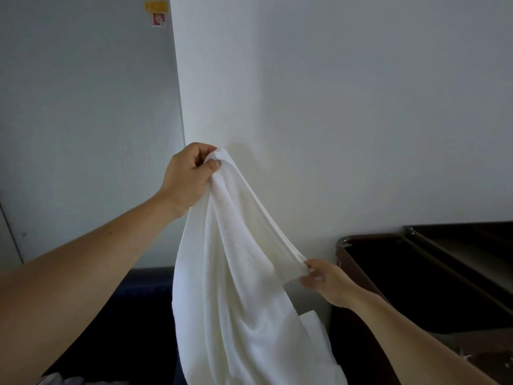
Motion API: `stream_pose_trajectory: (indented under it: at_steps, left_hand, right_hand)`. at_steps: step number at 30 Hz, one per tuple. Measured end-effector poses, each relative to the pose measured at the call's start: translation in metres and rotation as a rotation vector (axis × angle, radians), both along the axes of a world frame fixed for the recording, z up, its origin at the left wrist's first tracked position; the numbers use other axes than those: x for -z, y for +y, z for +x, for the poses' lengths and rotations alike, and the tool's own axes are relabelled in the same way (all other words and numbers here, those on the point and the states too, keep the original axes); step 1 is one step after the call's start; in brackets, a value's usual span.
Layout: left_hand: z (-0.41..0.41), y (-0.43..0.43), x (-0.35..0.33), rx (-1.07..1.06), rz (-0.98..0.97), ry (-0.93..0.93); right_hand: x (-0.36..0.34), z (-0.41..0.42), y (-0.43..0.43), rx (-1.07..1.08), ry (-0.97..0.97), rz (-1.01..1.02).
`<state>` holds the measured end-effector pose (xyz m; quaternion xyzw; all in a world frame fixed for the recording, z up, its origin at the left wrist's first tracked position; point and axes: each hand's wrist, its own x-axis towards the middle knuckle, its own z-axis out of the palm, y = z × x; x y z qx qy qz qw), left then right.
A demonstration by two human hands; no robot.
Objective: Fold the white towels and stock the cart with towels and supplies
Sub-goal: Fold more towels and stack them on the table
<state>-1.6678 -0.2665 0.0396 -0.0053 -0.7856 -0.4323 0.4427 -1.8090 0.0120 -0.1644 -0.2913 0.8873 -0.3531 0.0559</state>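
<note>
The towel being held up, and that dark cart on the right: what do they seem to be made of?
The towel looks like white cotton terry: matte, softly nubby, draping in loose folds between the left hand and right hand. The cart seems dark brown plastic or coated metal with a slight sheen on its rim; dim light leaves that uncertain.

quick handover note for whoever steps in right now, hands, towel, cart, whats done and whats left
Left hand: raised in front of the wall, pinching the top corner of the white towel.
Right hand: lower and to the right, gripping another edge of the same towel.
Towel: hangs loose between both hands, not yet folded; its lower part drops out of view.
Cart: dark, at the right; the part in view holds no towels.
More white fabric lies low behind the towel.
Done: towel picked up and spread.
Left: fold it, stock the cart with towels and supplies.
</note>
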Motion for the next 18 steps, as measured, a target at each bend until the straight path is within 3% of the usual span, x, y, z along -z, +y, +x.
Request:
stream_pose_trajectory:
  at_steps: [4, 7, 13, 16, 18]
  left_hand:
    - [0.000, -0.019, -0.009, -0.031, 0.022, 0.013]
    - [-0.001, -0.052, -0.030, -0.101, 0.141, 0.025]
    - [-0.001, -0.091, -0.131, -0.202, 0.251, 0.188]
    - [0.001, -0.097, -0.160, -0.237, 0.237, 0.102]
    - [0.005, -0.098, -0.160, -0.215, 0.203, -0.035]
  right_hand:
    - [-0.041, 0.000, 0.000, -0.013, 0.057, -0.003]
    - [-0.112, -0.006, 0.000, 0.061, 0.143, -0.085]
    - [-0.304, 0.034, 0.005, 0.141, 0.581, -0.173]
    - [-0.347, 0.053, 0.000, 0.191, 0.646, -0.301]
    - [-0.352, 0.056, -0.004, 0.197, 0.604, -0.229]
